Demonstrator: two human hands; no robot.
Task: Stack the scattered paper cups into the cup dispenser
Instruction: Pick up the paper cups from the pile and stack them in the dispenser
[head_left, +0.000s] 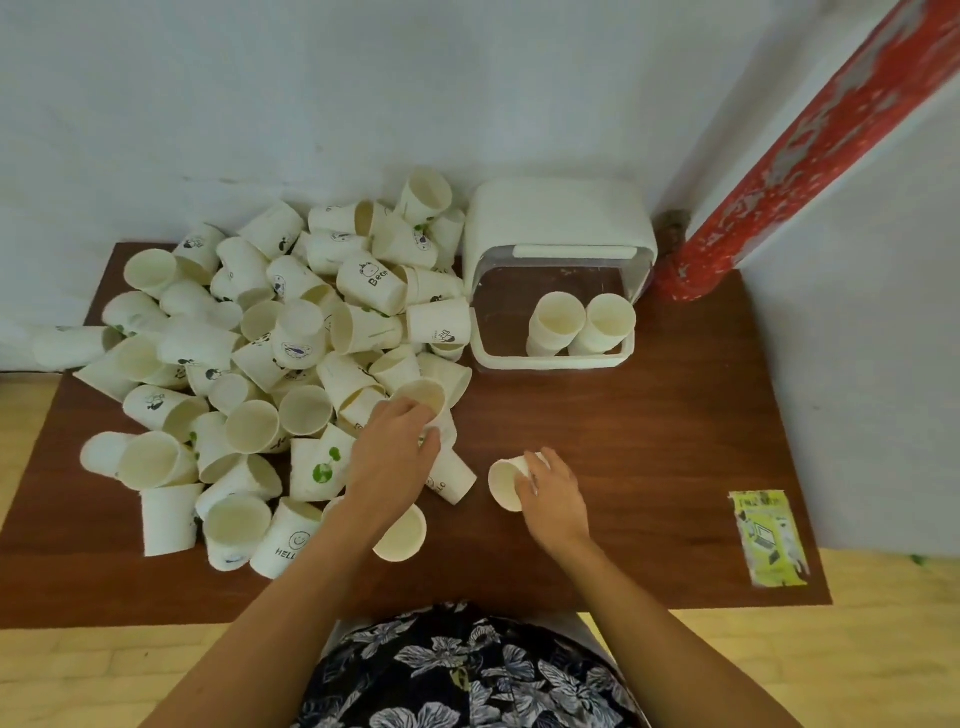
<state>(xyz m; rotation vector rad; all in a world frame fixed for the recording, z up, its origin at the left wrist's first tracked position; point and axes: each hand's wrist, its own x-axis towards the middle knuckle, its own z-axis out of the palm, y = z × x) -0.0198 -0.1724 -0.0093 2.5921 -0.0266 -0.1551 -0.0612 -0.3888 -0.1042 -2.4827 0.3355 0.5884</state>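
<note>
A big heap of white paper cups (270, 364) covers the left half of the brown table (649, 441). The white cup dispenser (558, 228) stands at the back, its clear front showing two cup stacks (582, 325) inside. My left hand (395, 452) reaches into the heap's right edge and grips a cup (428, 397) with its mouth facing up. My right hand (550, 491) holds another cup (506, 483) lying on its side, its mouth turned left, just above the table near the middle.
A red pillar (779, 171) rises at the back right beside the dispenser. A yellow-green leaflet (769, 538) lies near the table's right front corner. A white wall runs behind the table. Loose cups (400, 532) lie under my left forearm.
</note>
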